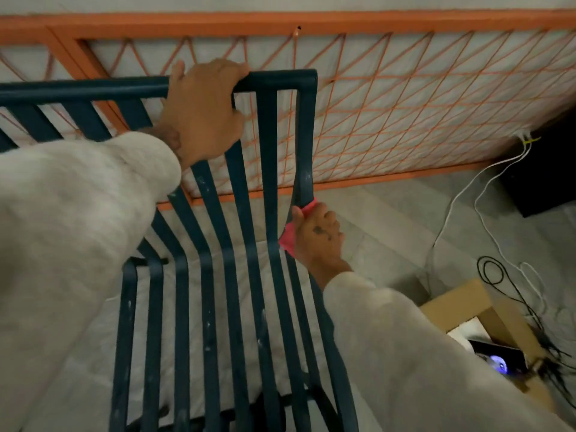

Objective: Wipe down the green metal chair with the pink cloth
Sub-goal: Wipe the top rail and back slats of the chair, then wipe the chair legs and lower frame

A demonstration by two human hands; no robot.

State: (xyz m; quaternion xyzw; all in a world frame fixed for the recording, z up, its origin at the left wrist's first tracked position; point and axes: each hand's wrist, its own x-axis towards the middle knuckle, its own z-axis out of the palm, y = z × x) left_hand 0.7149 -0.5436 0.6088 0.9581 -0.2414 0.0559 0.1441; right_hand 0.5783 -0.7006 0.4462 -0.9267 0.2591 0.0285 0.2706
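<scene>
Your left hand [202, 110] grips the top rail of the green metal chair [268, 188], fingers curled over it. Your right hand [318, 235] clamps the pink cloth [288, 236] around the rightmost slat, about where the backrest bends into the seat. Behind the chair sits an orange lattice frame [405, 98]. Cables [486, 232] trail on the floor [389, 232] at right, near a cardboard box [467, 299].

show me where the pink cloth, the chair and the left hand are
pink cloth [288, 238]: head view, on its lower visible fold.
chair [93, 88]: head view, on the top rail of the backrest.
left hand [202, 110]: head view, on the back of the hand.
</scene>
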